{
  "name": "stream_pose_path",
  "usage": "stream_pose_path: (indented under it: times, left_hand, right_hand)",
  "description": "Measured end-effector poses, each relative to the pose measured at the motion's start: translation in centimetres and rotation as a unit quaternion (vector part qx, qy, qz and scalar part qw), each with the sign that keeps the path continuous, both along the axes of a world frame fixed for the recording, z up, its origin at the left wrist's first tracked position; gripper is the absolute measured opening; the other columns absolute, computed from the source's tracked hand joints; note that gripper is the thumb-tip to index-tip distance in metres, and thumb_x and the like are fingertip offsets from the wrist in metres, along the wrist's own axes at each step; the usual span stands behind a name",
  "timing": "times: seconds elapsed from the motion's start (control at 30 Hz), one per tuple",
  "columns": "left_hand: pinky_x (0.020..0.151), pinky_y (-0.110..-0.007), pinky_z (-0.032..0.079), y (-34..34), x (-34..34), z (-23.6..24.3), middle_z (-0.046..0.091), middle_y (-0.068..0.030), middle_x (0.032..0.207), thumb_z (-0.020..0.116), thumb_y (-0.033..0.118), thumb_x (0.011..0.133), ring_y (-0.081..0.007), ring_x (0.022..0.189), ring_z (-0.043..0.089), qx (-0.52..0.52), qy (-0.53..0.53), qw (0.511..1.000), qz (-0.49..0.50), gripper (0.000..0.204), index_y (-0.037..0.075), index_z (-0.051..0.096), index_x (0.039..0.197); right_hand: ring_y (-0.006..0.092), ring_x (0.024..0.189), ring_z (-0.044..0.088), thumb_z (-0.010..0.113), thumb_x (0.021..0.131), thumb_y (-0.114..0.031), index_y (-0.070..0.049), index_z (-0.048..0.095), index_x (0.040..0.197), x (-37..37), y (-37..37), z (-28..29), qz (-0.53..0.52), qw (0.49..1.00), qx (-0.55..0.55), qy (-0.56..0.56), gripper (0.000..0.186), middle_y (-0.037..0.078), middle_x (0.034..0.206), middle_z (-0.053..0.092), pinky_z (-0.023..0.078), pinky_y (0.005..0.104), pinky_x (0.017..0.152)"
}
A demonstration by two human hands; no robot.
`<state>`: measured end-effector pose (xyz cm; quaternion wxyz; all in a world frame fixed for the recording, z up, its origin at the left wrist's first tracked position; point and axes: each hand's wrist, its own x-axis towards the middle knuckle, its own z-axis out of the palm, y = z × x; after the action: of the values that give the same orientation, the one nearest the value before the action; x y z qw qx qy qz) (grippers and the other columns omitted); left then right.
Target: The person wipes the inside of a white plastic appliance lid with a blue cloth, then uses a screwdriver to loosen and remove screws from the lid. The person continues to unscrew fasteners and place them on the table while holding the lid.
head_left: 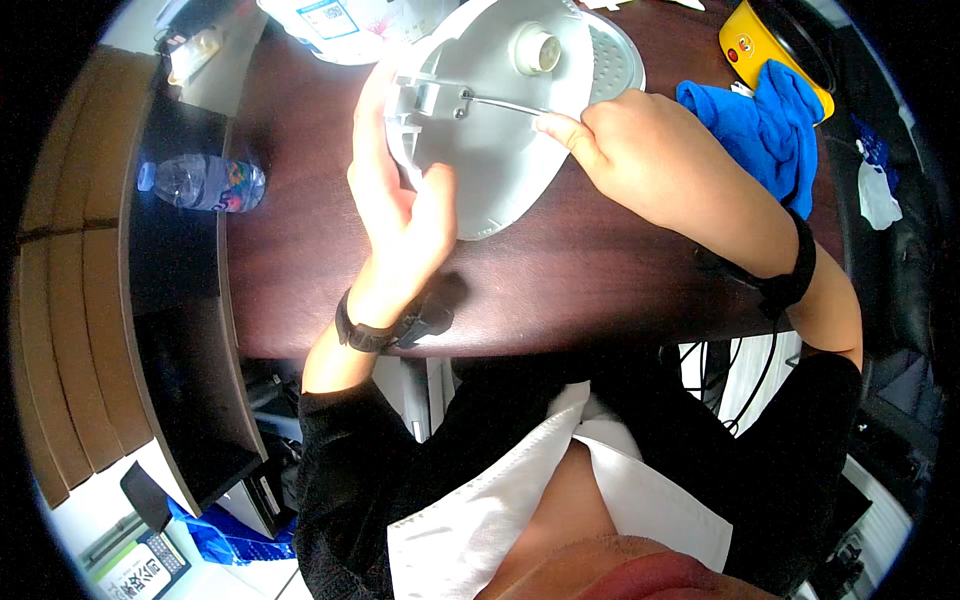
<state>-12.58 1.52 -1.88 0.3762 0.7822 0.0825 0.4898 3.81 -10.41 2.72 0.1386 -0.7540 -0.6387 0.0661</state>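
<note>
Now left hand (pixel 398 225) pinching white shell (pixel 500 175), twelve o'clock; right hand (pixel 640 150) pinching metal rod (pixel 505 105), one o'clock.

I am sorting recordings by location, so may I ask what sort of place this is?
Probably an office or small workroom, though not certain: a broad reddish-brown desk, a dark shelf unit along its left side, and a clear plastic bottle suggest it.

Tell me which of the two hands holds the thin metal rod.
The right hand does: its thumb presses the near end of the thin metal rod. The left hand instead holds the white plastic piece by its edge.
</note>
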Motion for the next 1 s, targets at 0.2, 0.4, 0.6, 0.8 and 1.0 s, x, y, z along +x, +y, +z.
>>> stream_pose_path:
  times: [0.2,0.4,0.6,0.8,1.0]
  left_hand:
    - [0.099,-0.035,0.033,0.2,0.5,-0.4,0.047,-0.0186,0.121,0.039,-0.004,0.065,-0.0248,0.114,0.045,-0.037,-0.009,0.999,0.005,0.064,-0.004,0.035,0.129]
    - [0.098,-0.035,0.034,-0.3,0.5,-0.7,0.046,-0.0187,0.12,0.041,-0.001,0.067,-0.0238,0.112,0.045,-0.054,-0.003,0.998,0.011,0.064,-0.004,0.032,0.13]
    - [0.096,-0.034,0.036,-0.9,0.3,0.2,0.049,-0.0185,0.117,0.043,0.001,0.067,-0.0234,0.108,0.048,-0.031,0.011,0.999,0.02,0.065,-0.005,0.031,0.131]
    - [0.098,-0.033,0.033,-1.1,0.1,0.4,0.047,-0.0175,0.119,0.04,-0.003,0.066,-0.0229,0.111,0.046,-0.079,0.022,0.996,0.028,0.066,-0.004,0.031,0.131]
    - [0.101,-0.034,0.03,-0.7,0.5,-0.1,0.044,-0.0164,0.123,0.039,-0.005,0.065,-0.0223,0.115,0.042,-0.114,0.009,0.993,0.017,0.066,-0.005,0.031,0.131]
  right_hand:
    - [0.0141,0.032,0.04,0.03,0.094,-0.05,-0.005,0.047,0.061,-0.1,-0.3,-1.3,-0.053,0.817,-0.188,0.543,0.058,0.003,0.045,0.038,0.038,0.0301,0.034]
    - [0.0073,0.028,0.027,0.02,0.091,-0.059,-0.012,0.033,0.058,-1.9,-0.5,-0.5,-0.052,0.563,-0.301,0.768,0.059,-0.003,0.044,0.03,0.032,0.0258,0.03]
    - [0.0124,0.032,0.041,0.027,0.09,-0.06,-0.009,0.039,0.056,-0.5,-0.5,-1.5,-0.019,0.74,-0.263,0.618,0.062,0.0,0.043,0.035,0.039,0.0329,0.034]
    - [0.0361,0.044,0.055,0.045,0.09,-0.036,0.002,0.062,0.061,0.7,0.6,-2.4,0.035,0.992,0.112,-0.052,0.051,0.022,0.052,0.054,0.047,0.041,0.045]
    - [0.0132,0.03,0.039,0.032,0.091,-0.054,-0.006,0.047,0.059,0.6,0.4,-1.7,-0.046,0.79,-0.243,0.562,0.06,0.001,0.042,0.037,0.036,0.0292,0.03]
